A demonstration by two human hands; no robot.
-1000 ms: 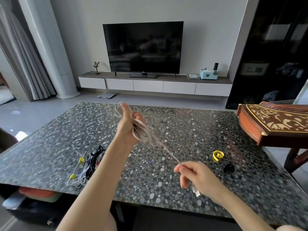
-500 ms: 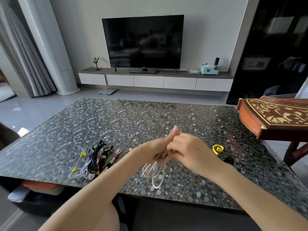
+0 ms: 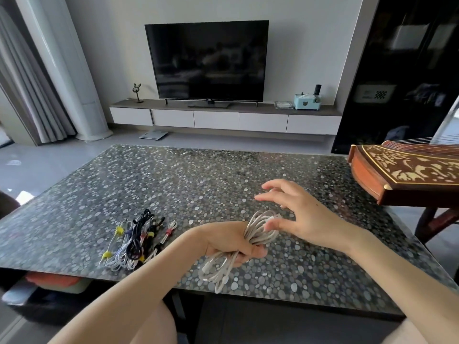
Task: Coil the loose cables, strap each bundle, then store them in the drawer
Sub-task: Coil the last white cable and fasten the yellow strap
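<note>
Cable (image 3: 259, 232), white and coiled into loops, is held in our left hand (image 3: 228, 244), whose fingers are curled round the middle of the coil. Loops stick out on both sides of the fist: the upper ones point toward our right hand, the lower ones hang down toward the near edge of the table (image 3: 198, 182). We hold the coil just above the tabletop, near its front edge. Our right hand (image 3: 300, 214) hovers just beside it with fingers spread and loose, gripping nothing. Its thumb tip lies at the top loops, and we cannot tell whether it touches them. To the left of our left forearm, a heap of bundles (image 3: 135, 242) lies on the table, with yellow and red straps round them. A zither (image 3: 407, 172) stands at the table's right end, and a dark TV (image 3: 206, 60) stands at the far wall.
</note>
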